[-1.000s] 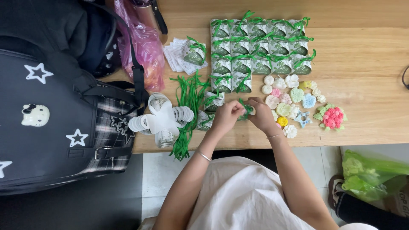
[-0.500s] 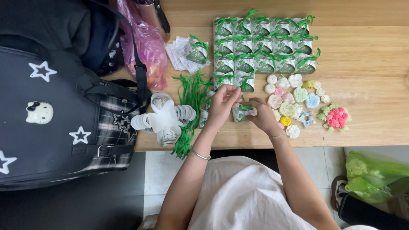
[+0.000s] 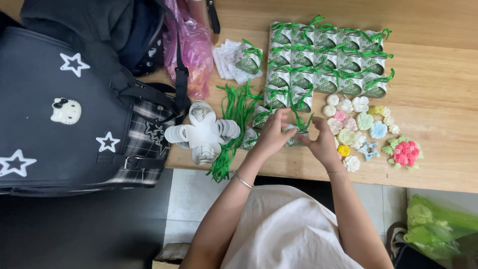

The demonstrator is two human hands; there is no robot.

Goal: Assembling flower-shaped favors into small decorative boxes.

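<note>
Person seen from above, both forearms bare, no sleeves in view. Left hand: thin silver bangle on the wrist. Right hand: a finer, pale thread-like band at the wrist. Torso covered by a plain white garment, loose, softly creased, without visible print.

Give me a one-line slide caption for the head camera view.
Both hands, left hand and right hand, tie a green ribbon on a small box.
</note>
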